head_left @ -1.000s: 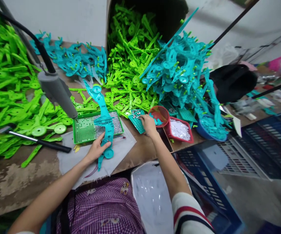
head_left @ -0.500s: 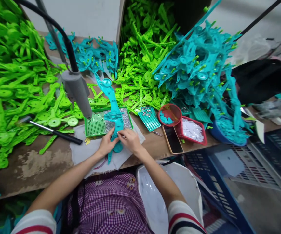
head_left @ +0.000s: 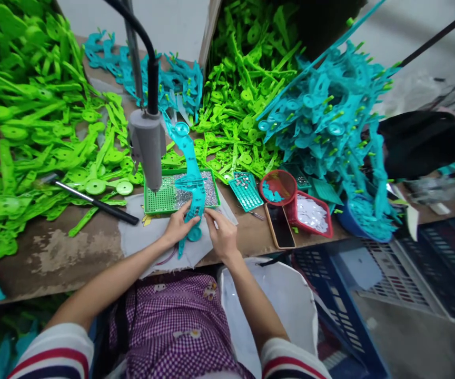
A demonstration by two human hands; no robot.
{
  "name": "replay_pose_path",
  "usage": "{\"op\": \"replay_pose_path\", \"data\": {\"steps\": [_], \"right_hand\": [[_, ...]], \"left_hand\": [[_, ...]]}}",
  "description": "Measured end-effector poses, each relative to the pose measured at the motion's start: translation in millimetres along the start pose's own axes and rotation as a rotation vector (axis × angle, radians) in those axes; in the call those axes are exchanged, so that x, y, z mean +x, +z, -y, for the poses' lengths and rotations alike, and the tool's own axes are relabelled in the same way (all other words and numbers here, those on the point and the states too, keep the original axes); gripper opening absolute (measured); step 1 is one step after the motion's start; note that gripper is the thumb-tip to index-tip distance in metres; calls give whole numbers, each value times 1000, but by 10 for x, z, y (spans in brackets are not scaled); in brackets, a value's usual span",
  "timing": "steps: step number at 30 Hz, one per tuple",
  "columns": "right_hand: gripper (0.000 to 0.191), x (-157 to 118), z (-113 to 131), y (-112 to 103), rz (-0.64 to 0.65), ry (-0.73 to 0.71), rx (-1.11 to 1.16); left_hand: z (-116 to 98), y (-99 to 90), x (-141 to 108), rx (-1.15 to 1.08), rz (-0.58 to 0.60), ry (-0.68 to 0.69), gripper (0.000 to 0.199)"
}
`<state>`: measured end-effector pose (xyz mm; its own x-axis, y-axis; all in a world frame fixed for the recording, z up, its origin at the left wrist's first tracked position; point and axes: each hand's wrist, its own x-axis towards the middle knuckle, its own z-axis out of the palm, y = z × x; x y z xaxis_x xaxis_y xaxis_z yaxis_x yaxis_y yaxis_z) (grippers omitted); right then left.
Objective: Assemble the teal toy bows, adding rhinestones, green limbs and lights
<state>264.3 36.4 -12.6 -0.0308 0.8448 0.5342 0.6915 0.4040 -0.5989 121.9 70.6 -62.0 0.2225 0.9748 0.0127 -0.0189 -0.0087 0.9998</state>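
single head-worn view, facing forward and down, workbench (head_left: 105,237) close below

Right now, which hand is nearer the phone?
Right. The right hand is left of the phone; the left hand is farther left, holding the teal part.

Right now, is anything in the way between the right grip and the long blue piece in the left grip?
Nothing visible is. The right grip sits beside the blue piece; whether they touch is unclear. The left grip holds it from the other side, and the green tray lies beyond both grips.
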Motion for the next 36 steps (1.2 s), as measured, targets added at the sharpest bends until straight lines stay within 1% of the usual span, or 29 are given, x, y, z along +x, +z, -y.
{"op": "replay_pose_path", "data": {"steps": [2,4,6,8,10,14,17,19,20,22,23,24,26,28,30,33,35,36], "right_hand": [[26,32,-40,56,-1,-100,-112],[26,77,-90,123,40,-175,-235],[25,107,-138,174,62,-224,-348],[24,106,-180,203,48,-253,-416],[24,75,-216,218,41,-261,-435],[26,-41,-228,220,103,-224,-405],[31,-103,-198,129,103,-215,-329],[32,-70,-230,-12,35,-159,-259],[31,-19,-281,-102,-23,-94,-238],[29,149,-460,-288,-152,95,-253],[29,255,-579,-370,-185,191,-294],[28,363,-708,-438,-168,272,-348],[25,557,-961,-524,-76,388,-455],[22,695,-1163,-562,33,456,-500],[17,788,-1303,-589,112,489,-494],[11,885,-1394,-664,166,497,-467],[10,902,-1348,-703,181,497,-460],[12,879,-1281,-698,177,476,-436]], "left_hand": [[22,-2,10,-2,-3,13,73],[45,-3,19,0,-12,22,70],[69,-5,26,7,-10,27,67],[94,-5,29,20,-5,29,66],[118,-3,30,35,-14,30,65],[146,-2,27,52,-42,35,61],[132,-5,22,38,-31,31,63],[106,-7,18,23,-23,15,66],[91,-9,16,19,-21,4,67],[60,-13,15,20,-17,-10,69],[47,-15,15,24,-14,-11,70],[37,-18,16,29,-10,-9,70],[26,-22,19,43,-2,-6,70],[29,-24,20,55,5,-10,70],[39,-23,20,57,10,-15,71],[54,-21,17,38,6,-25,74],[63,-23,16,23,6,-36,74],[69,-24,16,17,10,-40,74]]}}
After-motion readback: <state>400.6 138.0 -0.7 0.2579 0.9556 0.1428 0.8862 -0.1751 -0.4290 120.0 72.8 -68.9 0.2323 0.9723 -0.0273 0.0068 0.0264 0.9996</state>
